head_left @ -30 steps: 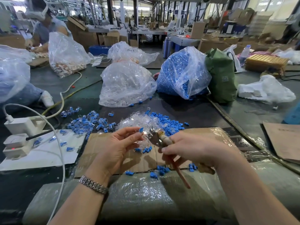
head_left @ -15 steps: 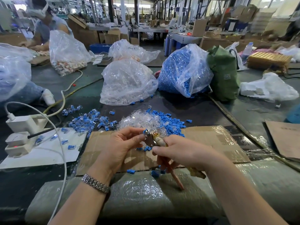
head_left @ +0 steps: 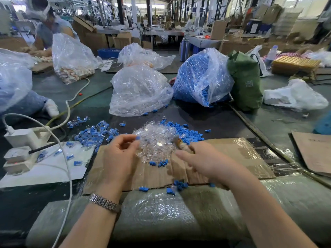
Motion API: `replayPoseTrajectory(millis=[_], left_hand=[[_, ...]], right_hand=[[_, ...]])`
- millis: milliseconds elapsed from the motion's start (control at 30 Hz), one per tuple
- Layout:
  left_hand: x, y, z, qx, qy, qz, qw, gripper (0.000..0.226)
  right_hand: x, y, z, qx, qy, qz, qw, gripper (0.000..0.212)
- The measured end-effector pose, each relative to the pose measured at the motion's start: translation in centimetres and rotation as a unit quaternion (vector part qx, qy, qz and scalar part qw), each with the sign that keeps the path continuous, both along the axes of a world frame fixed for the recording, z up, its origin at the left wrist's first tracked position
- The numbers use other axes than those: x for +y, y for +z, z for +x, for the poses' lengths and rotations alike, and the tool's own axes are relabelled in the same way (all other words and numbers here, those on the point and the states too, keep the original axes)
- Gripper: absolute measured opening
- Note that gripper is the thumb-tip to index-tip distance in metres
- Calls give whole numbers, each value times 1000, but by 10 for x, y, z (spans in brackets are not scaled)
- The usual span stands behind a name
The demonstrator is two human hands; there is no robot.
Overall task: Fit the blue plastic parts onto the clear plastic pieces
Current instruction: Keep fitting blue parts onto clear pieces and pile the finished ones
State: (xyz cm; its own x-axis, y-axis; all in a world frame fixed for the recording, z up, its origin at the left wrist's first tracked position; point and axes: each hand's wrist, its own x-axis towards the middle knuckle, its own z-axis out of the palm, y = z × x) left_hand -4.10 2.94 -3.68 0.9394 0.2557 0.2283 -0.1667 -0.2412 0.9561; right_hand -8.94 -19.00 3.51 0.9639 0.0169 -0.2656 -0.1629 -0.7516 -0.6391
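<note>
This is a factory assembly floor, a wide hall with rows of steel columns (head_left: pixel 149 9) and stacked cardboard boxes (head_left: pixel 218 29) running off toward 12 o'clock. The work table (head_left: pixel 223 120) carries bulk stock: a clear bag of blue parts (head_left: pixel 200 77) at 1 o'clock beside a bag of clear pieces (head_left: pixel 139 90) at 12 o'clock, with loose piles spilled in front. At 10 o'clock another worker (head_left: pixel 52 27) sits at the same table behind a further bag (head_left: pixel 71 58).
</note>
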Motion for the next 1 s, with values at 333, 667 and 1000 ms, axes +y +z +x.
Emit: replayPoseTrajectory(millis=[333, 667, 1000], left_hand=[[-9, 1, -5, -78, -26, 205, 975, 17], [-18, -6, -7, -43, -132, 348, 927, 13], [-16, -8, -8, -61, -141, 338, 928, 14]], right_hand=[[-57, -42, 22, -15, -161, -336, 928, 53], [-15, -35, 11, -229, -50, -272, 933, 25], [28, -54, 10, -235, 118, -190, 946, 17]])
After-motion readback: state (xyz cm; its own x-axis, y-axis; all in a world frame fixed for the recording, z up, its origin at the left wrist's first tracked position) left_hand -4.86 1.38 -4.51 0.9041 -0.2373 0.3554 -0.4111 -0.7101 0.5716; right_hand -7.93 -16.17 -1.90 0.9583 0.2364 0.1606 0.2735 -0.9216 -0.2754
